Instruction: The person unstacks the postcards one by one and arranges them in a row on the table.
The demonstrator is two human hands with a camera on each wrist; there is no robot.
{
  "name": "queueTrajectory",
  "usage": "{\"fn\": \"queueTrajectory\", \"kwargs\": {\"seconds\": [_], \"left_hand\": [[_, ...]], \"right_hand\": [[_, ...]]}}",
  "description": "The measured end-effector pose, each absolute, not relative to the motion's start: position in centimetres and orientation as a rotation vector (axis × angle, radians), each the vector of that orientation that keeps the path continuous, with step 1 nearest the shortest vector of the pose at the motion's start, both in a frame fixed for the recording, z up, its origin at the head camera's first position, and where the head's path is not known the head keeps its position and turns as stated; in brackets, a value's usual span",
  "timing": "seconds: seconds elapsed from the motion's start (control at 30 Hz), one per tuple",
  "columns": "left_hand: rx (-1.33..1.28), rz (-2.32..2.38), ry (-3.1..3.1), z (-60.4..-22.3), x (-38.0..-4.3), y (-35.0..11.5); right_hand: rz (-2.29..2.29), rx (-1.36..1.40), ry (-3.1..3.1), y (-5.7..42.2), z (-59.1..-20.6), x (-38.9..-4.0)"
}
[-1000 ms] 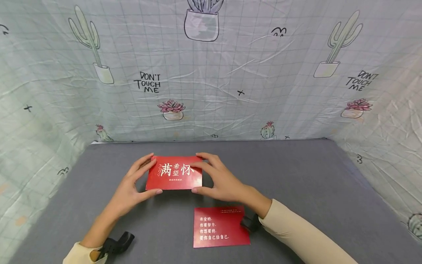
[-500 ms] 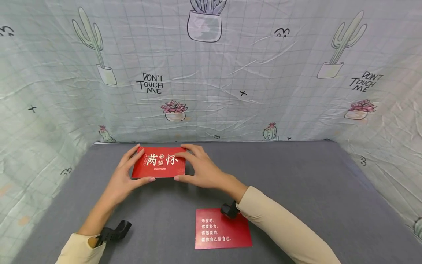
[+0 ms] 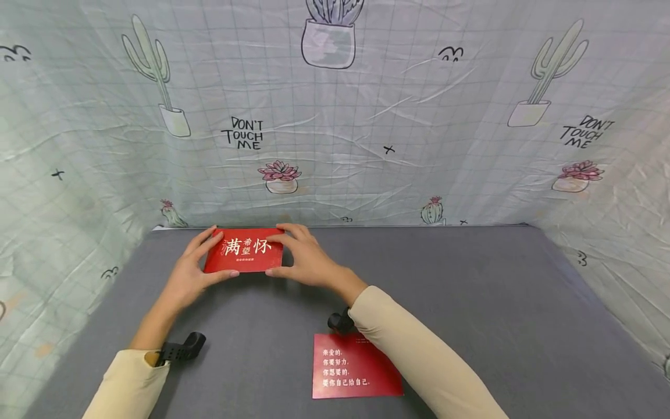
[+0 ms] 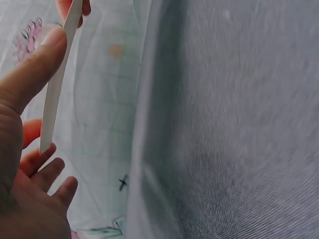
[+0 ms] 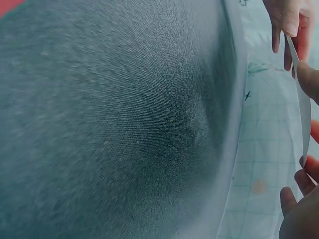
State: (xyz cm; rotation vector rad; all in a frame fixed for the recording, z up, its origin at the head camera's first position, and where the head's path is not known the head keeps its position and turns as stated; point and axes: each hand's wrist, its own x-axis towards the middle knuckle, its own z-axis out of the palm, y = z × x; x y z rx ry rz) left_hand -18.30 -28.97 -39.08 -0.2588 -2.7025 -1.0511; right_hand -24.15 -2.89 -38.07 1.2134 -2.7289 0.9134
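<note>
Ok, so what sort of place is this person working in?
It looks like a makeshift indoor filming booth, though the room beyond is hidden: cactus-print cloth hangs behind and on both sides of a gray work surface, and a small black camera sits at each wrist.

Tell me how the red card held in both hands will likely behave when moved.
The card is probably fairly stiff: it spans from the left hand to the right hand without visible sag. Likely light, as it looks thin edge-on. Being flat, it's unlikely to roll.
</note>
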Motion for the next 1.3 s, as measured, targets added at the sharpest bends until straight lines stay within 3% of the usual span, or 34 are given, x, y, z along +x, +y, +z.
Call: {"fn": "queueTrajectory", "kwargs": {"seconds": [0.57, 1.3], "left_hand": [[-0.197, -1.045, -2.929, -42.0, -21.1, -31.4], [-0.257, -0.959, -2.962, -43.1, -22.1, -32.2]], "right_hand": [[0.927, 1.055, -2.950, -5.0, -41.4, -25.6], [0.939, 0.973, -3.035, -6.1, -41.8, -25.7]]}}
